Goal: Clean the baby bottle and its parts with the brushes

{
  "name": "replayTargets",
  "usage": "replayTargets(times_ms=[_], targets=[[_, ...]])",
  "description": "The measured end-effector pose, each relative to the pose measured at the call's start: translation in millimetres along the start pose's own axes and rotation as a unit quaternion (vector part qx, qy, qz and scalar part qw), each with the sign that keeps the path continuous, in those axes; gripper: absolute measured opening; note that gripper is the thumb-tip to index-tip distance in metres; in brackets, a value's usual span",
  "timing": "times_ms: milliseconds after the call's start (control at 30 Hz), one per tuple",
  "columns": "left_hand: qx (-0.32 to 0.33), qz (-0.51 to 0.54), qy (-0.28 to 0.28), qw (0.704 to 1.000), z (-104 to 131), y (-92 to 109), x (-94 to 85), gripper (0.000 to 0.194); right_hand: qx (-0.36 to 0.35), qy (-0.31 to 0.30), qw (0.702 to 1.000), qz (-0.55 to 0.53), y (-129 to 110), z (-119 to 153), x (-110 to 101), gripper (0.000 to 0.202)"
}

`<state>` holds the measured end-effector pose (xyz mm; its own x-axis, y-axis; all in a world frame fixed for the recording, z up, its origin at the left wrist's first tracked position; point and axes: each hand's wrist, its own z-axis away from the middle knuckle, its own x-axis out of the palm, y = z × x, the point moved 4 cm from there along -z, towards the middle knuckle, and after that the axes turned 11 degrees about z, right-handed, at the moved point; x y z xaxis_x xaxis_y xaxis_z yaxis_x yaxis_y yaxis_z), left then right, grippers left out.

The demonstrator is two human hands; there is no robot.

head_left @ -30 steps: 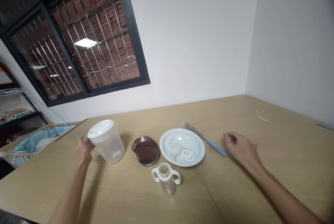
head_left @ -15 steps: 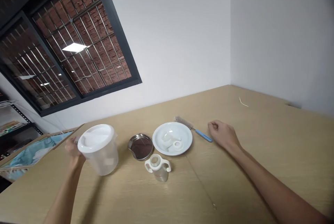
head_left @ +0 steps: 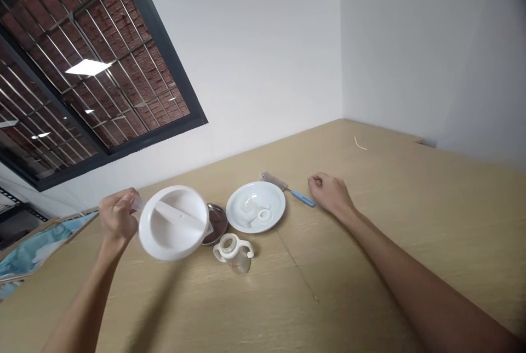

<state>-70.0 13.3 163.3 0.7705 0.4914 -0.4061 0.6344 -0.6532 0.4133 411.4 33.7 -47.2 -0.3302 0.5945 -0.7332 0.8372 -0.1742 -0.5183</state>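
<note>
Raised at the left, a pitcher with a white lid [head_left: 176,222] tilts so that its lid faces me. My left hand [head_left: 118,215] is closed around its handle. My right hand [head_left: 329,193] rests on the table with curled fingers and nothing seen in it. Just left of it lies a brush with a blue handle [head_left: 303,198]. A white bowl [head_left: 279,211] holds a white ring [head_left: 263,215] and clear pieces. In front of the bowl stands a small bottle with two white handles [head_left: 238,261]. The pitcher partly hides a round metal dish [head_left: 217,223].
A thin wire tool [head_left: 298,267] lies on the wooden table [head_left: 370,298]. Farther back is a small bent strip [head_left: 360,144]. A crate with blue cloth [head_left: 30,251] stands at the left, below a barred window [head_left: 102,57].
My left hand has lifted the pitcher and tipped it towards me, and it now covers part of the metal dish. The whole view has shifted, while my right hand keeps its curled pose.
</note>
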Motion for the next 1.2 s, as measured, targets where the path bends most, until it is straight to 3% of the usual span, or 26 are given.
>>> replayTargets(times_ms=[167, 367, 700, 1000, 1200], targets=[[0.099, -0.009, -0.089, 0.991, -2, 41, 26.1, 0.043, -0.010, -0.004, 1.000, 0.002, -2, 0, 0, 0.026], [0.204, -0.039, -0.154, 0.966, -7, 68, 45.8, 0.043, -0.012, -0.008, 1.000, 0.006, -5, 1, -2, 0.026], [0.298, -0.042, -0.209, 0.930, -12, 88, 61.3, 0.036, -0.012, -0.009, 1.000, 0.011, -1, -2, -1, 0.026], [0.374, -0.051, -0.223, 0.899, -11, 113, 68.6, 0.026, -0.022, -0.008, 1.000, 0.018, -2, -1, -2, 0.026], [0.398, -0.052, -0.235, 0.885, -10, 114, 71.5, 0.024, -0.024, 0.004, 1.000, 0.008, 0, -2, 0, 0.025]])
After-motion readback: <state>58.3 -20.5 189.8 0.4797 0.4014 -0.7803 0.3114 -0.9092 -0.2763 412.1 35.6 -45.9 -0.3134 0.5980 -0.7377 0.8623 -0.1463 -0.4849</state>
